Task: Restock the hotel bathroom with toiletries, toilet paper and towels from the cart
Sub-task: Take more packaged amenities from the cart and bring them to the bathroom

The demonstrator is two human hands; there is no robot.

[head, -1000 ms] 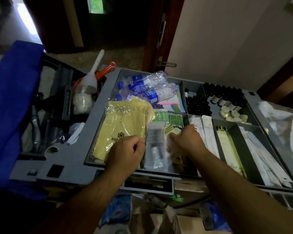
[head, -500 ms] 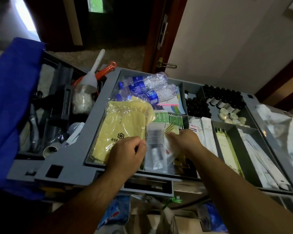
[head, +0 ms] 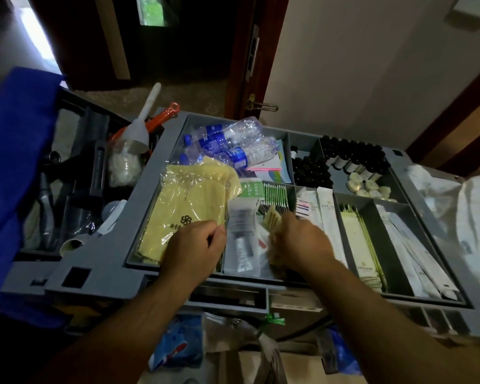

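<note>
R hand (head: 297, 239) drew back, gripping flat pale-yellow sachets (head: 272, 219); L hand (head: 194, 245) curled, grip unclear, beside clear packet (head: 241, 231).

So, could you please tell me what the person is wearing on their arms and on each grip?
Nothing that shows. The left grip and right grip are bare hands: no gloves, and no rings visible. The left forearm and right forearm are uncovered to the frame's lower edge, with no sleeves, watch or wristband in view.
</note>
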